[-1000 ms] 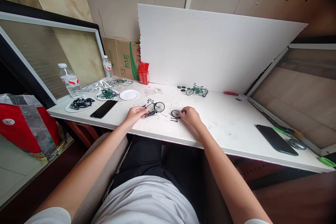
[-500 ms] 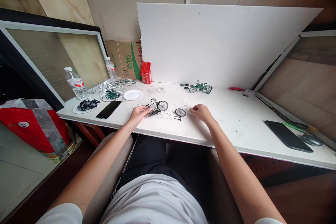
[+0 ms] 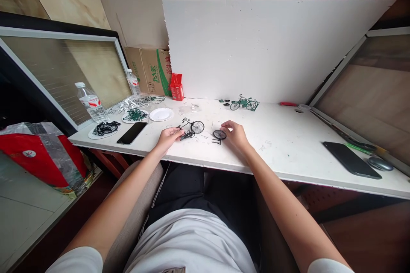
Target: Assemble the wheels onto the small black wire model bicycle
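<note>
A small black model bicycle (image 3: 193, 128) with one large wheel fitted stands tilted on the white table. My left hand (image 3: 169, 138) is closed on its rear end, thumb and fingers pinching the frame. To the right lies a loose black spoked wheel (image 3: 219, 134), with a small black bracket-like part (image 3: 217, 141) just below it. My right hand (image 3: 235, 133) is at the wheel's upper right edge, its fingers bent together in a pinch. Whatever sits between those fingertips is too small to make out.
Plates of black parts (image 3: 106, 128) and green parts (image 3: 136, 115), a bare white plate (image 3: 161, 114) and a phone (image 3: 132, 132) lie left. A green model bicycle (image 3: 244, 103) stands at the back before a white board (image 3: 275, 47). Another phone (image 3: 351, 160) lies right.
My right hand has moved left and slightly away from me, up to the loose wheel. My left hand keeps its hold on the model bicycle. The view has shifted slightly.
</note>
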